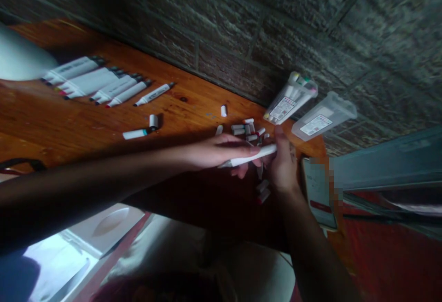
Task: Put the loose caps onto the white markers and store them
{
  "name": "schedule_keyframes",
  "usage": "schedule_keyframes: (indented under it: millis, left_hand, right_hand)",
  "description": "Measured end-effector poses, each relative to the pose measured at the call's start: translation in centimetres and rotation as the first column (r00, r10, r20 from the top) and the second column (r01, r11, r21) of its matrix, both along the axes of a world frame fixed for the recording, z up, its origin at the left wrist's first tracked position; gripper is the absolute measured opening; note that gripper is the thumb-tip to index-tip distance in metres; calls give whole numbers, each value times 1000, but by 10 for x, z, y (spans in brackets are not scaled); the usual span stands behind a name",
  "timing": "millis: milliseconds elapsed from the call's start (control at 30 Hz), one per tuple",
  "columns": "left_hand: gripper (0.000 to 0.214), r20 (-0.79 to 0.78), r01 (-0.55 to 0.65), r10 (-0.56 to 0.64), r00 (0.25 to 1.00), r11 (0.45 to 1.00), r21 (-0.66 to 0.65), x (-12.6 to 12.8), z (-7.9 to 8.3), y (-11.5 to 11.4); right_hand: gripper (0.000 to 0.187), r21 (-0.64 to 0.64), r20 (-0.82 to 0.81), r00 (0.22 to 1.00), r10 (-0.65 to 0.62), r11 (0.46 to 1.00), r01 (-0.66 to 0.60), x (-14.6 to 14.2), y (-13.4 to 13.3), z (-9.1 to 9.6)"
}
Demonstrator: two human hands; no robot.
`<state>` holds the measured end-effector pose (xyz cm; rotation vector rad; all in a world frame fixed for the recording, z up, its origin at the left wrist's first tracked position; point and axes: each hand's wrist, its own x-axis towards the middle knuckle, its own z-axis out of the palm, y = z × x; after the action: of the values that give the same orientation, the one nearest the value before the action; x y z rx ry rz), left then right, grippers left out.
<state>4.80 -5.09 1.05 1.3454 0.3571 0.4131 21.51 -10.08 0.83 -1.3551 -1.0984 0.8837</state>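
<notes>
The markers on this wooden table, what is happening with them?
A person holds one white marker with both hands, the left hand along its body, the right hand at one end. Loose caps lie just beyond. A row of markers lies farther left, two clear cases against the wall.

Roughly seven markers (103, 85) lie in one row, overlapping too much for a sure count. One single marker (134, 134) lies apart. One held marker (250, 157) spans the left hand (214, 150) and right hand (285, 168). There are two clear marker cases (290, 99) (322, 117) and about a dozen loose caps (247, 129).
</notes>
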Motion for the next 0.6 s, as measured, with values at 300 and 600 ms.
schedule_keyframes:
  millis: [300,600]
  left_hand:
    - [37,39,170,-168,985,984,-53,-3,4,-2]
    - [40,66,36,-37,997,999,14,1,-4,-1]
  right_hand:
    - [63,-15,80,964,254,967,-254,1,-3,-4]
    - [49,-47,43,954,297,954,-295,2,-4,-6]
